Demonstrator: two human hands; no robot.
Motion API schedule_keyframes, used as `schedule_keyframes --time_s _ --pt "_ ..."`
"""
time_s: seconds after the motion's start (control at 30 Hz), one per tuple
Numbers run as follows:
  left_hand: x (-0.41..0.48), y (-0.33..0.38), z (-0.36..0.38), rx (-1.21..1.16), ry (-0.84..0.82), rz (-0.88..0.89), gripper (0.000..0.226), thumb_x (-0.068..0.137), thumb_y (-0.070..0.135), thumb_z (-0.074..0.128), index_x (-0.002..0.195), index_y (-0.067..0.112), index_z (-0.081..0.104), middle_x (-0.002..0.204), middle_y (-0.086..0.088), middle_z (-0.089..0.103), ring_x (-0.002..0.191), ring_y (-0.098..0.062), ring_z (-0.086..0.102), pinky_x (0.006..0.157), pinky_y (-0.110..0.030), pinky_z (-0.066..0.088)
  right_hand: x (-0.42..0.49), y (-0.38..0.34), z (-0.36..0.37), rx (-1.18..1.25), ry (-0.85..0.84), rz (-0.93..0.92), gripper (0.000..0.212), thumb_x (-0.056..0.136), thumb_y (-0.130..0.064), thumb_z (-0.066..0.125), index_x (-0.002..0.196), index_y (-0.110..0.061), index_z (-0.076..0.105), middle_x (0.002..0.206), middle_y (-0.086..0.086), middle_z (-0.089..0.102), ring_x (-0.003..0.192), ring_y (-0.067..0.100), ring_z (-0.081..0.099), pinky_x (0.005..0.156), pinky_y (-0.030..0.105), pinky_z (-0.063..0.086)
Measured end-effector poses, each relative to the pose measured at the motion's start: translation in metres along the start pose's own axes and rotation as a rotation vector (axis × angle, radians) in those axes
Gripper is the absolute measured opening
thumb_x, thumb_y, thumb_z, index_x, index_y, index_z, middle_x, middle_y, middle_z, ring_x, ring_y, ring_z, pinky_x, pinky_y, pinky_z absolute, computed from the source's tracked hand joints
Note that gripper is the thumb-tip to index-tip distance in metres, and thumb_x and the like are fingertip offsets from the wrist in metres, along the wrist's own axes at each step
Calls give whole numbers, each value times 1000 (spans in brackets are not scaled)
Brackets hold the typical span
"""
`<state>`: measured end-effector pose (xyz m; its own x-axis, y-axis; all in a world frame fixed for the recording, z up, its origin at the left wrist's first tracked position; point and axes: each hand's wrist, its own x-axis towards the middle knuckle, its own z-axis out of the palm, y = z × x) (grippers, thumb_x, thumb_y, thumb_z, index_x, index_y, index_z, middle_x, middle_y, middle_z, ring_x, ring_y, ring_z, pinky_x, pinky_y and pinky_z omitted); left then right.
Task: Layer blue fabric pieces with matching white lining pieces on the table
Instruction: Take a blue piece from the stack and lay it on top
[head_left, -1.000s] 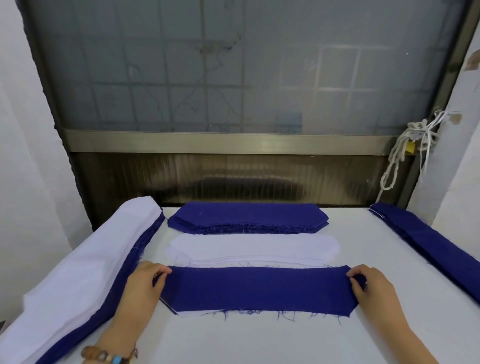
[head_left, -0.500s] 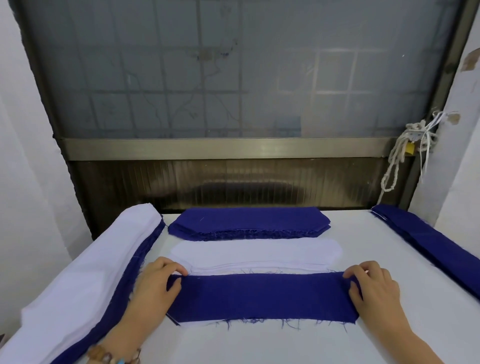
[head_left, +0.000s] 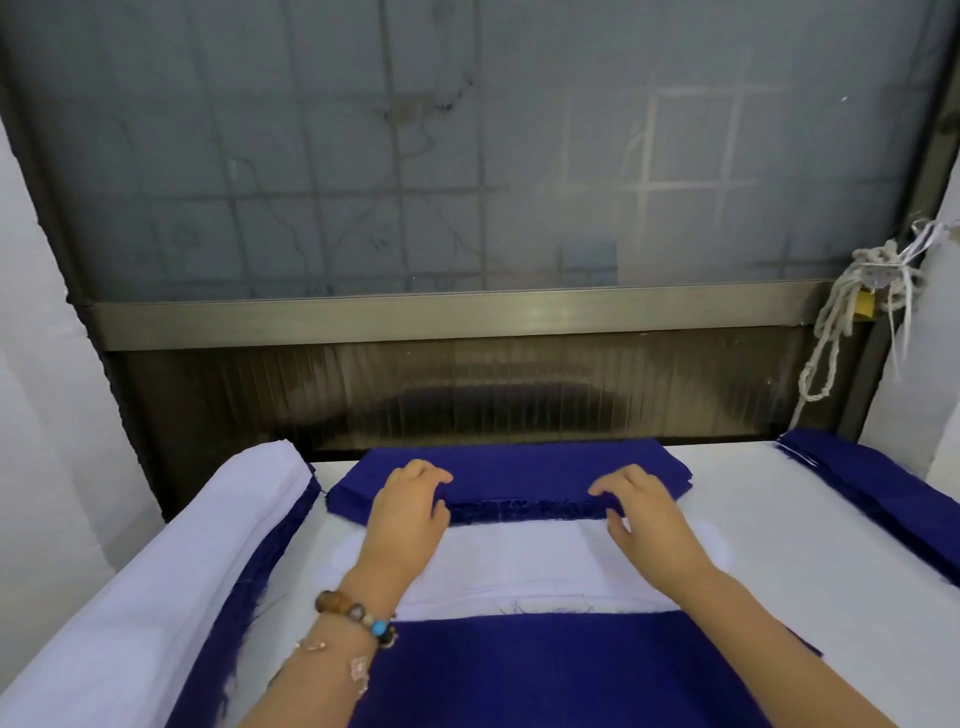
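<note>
A stack of blue fabric pieces (head_left: 519, 470) lies at the back of the white table (head_left: 789, 561). My left hand (head_left: 410, 504) and my right hand (head_left: 641, 506) both reach onto its frayed front edge. Their fingers curl over the top piece, thumbs at the edge. Just in front lies a stack of white lining pieces (head_left: 519, 561), partly under my wrists. Nearest to me, a blue piece (head_left: 545, 670) lies flat on a white lining, with my forearms above it.
A long pile of white and blue cloth (head_left: 156, 571) runs along the table's left side. Another blue pile (head_left: 883, 483) lies along the right edge. A window frame stands right behind the table, and a knotted white rope (head_left: 852, 312) hangs at its right.
Both hands let go of the ends of the near blue piece and moved forward to the blue stack at the back. The camera view tilted down and closer.
</note>
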<state>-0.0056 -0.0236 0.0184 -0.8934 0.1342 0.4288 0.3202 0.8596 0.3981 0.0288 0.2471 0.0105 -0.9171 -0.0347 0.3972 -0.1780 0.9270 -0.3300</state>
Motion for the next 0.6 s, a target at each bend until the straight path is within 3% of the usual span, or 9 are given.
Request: schedule_keyframes --time_s 0.13,0.2,0.3,0.4,0.6 --pt "13 12 39 2 -27 33 43 101 23 44 143 24 43 148 7 40 136 -9 35 112 -23 26 34 -20 29 64 -86 -52 42 100 -14 44 141 -21 43 141 -4 45 129 12 40 108 21 32" --pt "20 12 52 52 -34 29 40 103 30 39 142 26 45 145 8 45 133 -10 39 111 -24 29 49 -26 48 9 -132 -80 42 102 -14 39 144 -20 40 144 -3 43 132 13 37 109 21 29" --pt "34 11 58 112 25 29 29 102 34 37 120 26 59 112 7 59 104 -11 52 89 -25 44 73 -29 62 -119 -150 -69 38 98 -7 46 134 -18 48 133 -1 48 121 15 45 99 22 40" --pt "53 13 61 173 74 -7 21 101 37 41 96 23 56 93 7 55 87 -11 51 70 -24 42 97 -31 65 -128 -132 -23 18 98 -17 49 115 -16 54 115 1 54 107 19 53 84 27 46" --pt "73 6 73 -3 123 -225 20 97 44 47 99 29 60 72 12 57 62 -3 48 49 -19 29 116 -37 83 -72 -62 32 31 101 -29 45 130 -18 48 125 4 58 109 21 56 89 32 49"
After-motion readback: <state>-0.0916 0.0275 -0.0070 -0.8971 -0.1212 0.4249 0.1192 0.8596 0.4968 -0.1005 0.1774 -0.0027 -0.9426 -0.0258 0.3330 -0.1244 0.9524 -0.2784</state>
